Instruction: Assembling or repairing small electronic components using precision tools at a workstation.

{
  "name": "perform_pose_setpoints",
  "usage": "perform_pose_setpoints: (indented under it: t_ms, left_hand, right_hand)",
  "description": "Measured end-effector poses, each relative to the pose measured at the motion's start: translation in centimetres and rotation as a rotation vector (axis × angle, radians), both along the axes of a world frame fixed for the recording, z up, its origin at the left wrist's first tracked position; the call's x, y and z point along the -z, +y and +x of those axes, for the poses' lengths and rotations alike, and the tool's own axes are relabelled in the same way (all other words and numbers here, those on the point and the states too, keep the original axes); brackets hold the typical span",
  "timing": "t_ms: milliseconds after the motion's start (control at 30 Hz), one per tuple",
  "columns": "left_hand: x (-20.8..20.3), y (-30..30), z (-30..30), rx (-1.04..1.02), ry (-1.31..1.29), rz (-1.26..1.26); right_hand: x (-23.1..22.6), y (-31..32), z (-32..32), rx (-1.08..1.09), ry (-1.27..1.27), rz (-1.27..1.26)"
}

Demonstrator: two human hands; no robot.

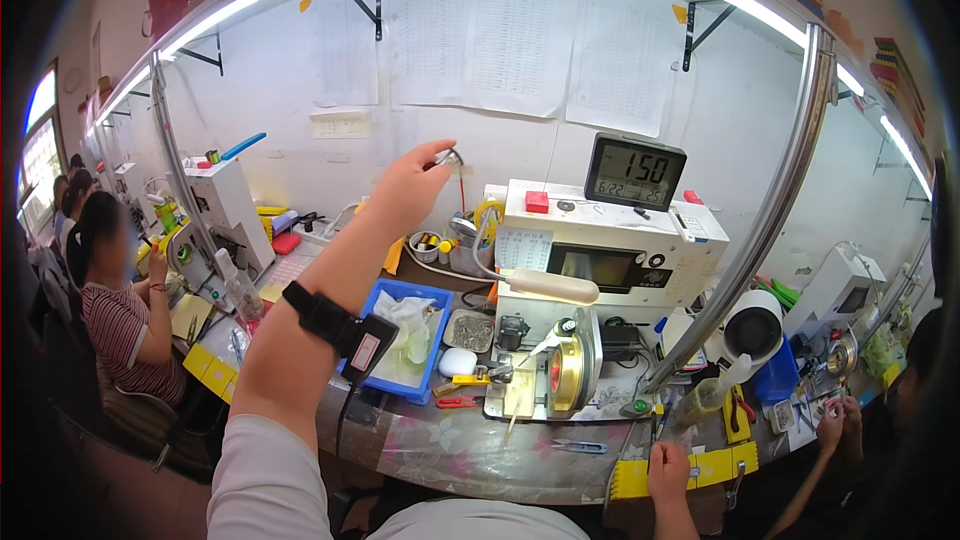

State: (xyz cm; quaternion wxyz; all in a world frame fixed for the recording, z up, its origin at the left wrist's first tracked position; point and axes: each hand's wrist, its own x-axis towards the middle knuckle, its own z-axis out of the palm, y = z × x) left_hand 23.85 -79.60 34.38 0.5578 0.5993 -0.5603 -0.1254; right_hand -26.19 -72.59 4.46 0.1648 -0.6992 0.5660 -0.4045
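Observation:
My left hand [420, 180] is raised in front of the wall, its arm stretched forward. Thumb and fingers pinch a small curved metal piece [453, 155], too small to name exactly. A black strapped device [340, 330] with a cable sits on the left forearm. Low at the table's front edge, my right hand [668, 470] is closed beside a yellow strip [720, 466]; whatever its fingers hold, if anything, is hidden. Between the hands stands a white bench machine [600, 230] with a gold-coloured round part [567, 375] at its front.
A blue tray [430, 380] with plastic bags stands left of the machine, beside a dish of small metal parts [469, 331]. A digital clock [634, 172] sits on top of the machine. A metal post [745, 230] rises at right. Other people work at both sides.

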Motion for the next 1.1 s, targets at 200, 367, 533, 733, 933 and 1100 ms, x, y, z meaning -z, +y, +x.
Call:
perform_pose_setpoints:
  t_ms: [200, 367, 533, 733, 933, 1100]
  left_hand:
    - [-1.5, -4.8, -3.0, 0.121, 0.023, 0.121]
    - [-2.2, -8.1, -4.1, 0.218, -0.153, 0.222]
    - [-3.3, -9.4, -6.6, 0.328, -0.272, 0.260]
    - [-1.6, -10.8, -6.3, 0.430, -0.260, 0.427]
    - [-0.9, -10.4, -5.2, 0.467, -0.175, 0.324]
    - [-1.1, -8.5, -2.4, 0.338, -0.183, 0.145]
  right_hand:
    - [0.0, -0.1, 0.1, 0.020, 0.026, -0.004]
    - [-0.7, -0.5, 0.8, 0.036, 0.023, 0.003]
    - [-0.5, -0.2, 0.5, 0.049, -0.010, 0.016]
    - [-0.3, -0.1, 0.1, 0.024, 0.011, -0.004]
    - [-0.3, 0.3, 0.0, 0.031, 0.016, 0.022]
    - [0.2, -0.6, 0.3, -0.008, 0.044, -0.011]
